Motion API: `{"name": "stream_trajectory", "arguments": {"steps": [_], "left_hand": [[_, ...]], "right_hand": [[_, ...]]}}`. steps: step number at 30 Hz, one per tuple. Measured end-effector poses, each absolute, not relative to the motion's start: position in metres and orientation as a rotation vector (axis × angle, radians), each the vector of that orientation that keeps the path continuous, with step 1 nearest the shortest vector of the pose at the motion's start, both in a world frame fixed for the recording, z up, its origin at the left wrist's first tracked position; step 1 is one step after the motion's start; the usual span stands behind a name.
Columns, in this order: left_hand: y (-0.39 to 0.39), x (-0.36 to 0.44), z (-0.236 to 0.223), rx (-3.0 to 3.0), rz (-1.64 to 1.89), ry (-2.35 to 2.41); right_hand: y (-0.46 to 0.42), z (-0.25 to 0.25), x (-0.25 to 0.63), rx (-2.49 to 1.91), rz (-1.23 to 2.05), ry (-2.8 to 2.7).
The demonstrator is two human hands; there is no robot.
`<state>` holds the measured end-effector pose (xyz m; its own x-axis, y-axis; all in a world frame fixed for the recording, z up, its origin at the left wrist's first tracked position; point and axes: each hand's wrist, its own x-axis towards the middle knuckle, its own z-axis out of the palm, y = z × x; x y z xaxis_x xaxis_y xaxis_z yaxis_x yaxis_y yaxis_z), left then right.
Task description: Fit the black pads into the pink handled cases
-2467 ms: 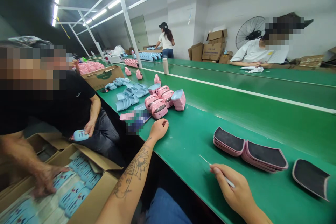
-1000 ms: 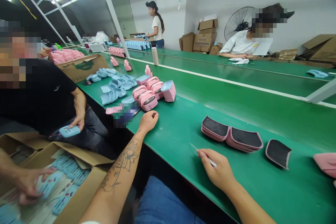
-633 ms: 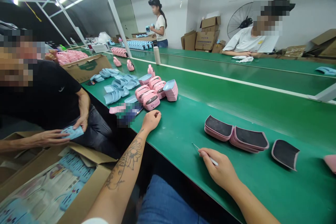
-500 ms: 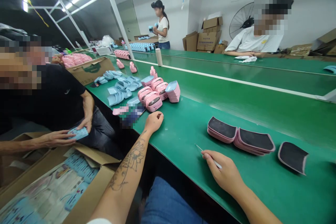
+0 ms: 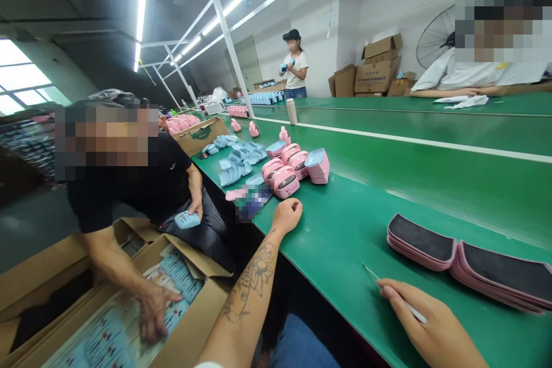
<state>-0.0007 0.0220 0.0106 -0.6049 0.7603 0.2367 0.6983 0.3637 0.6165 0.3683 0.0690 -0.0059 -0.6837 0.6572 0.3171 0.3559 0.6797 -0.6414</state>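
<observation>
My left hand rests on the green table with its fingers curled and nothing in it, just in front of a cluster of pink devices. My right hand lies on the table near the front edge, closed on a thin white pointed tool whose tip points left. Two stacks of pink panels with black faces lie to the right, beyond that hand.
A person in black sits at my left, one hand in an open cardboard box of blue packets, the other holding a blue device. Blue parts lie farther up the table. Another person stands at the far end; one sits across.
My view has swung left, so the panel stacks sit farther right. The neighbour's hand has gone back into the box. My hands stay where they were.
</observation>
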Motion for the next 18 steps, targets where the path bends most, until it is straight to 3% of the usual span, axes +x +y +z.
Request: {"name": "stream_trajectory", "arguments": {"steps": [18], "left_hand": [[0.021, 0.001, 0.008, 1.342, 1.079, 2.509]], "right_hand": [[0.077, -0.018, 0.376, -0.917, 0.793, -2.249]]}}
